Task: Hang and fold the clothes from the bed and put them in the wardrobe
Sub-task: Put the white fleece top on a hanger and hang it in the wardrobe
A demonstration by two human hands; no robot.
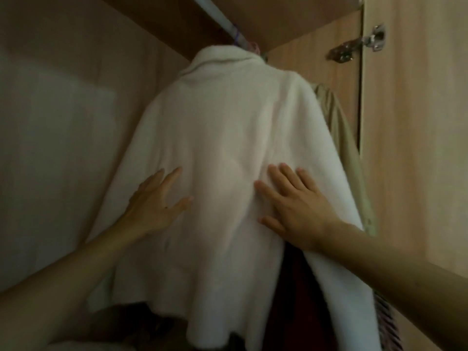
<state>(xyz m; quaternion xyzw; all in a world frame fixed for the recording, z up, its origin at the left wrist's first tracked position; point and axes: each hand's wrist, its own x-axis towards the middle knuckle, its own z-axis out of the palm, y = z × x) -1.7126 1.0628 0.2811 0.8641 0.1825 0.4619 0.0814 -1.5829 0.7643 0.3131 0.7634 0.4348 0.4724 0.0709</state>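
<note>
Inside the wardrobe (415, 148), hanging from the rail (215, 13) on a purple hanger (236, 34), the white fleece jacket (217, 138), back side toward the camera, long axis running from the collar at top down to the hem at bottom. Straight ahead of both hands and a little above them, so no reach to either side needed; neither hand clearly nearer than the other. Left hand (154, 206) laid flat on the left lower part of the jacket, fingers straight and spread, nothing gripped. Right hand (296, 206) flat on the middle-right part, fingers also straight and spread wide, touching the fabric, not pinching it. So both grips fully wide, only resting or pressing on the cloth. Behind the jacket at right, a beige garment (339, 127) on the same rail, partly hidden; below, something dark red (291, 287), too dim to name. On the wardrobe door, a metal hinge (359, 44) at upper right. Probably the smoothing or pushing of the jacket along the rail toward the other clothes; hanging itself seemingly already done for this piece. Bed not in view.
</note>
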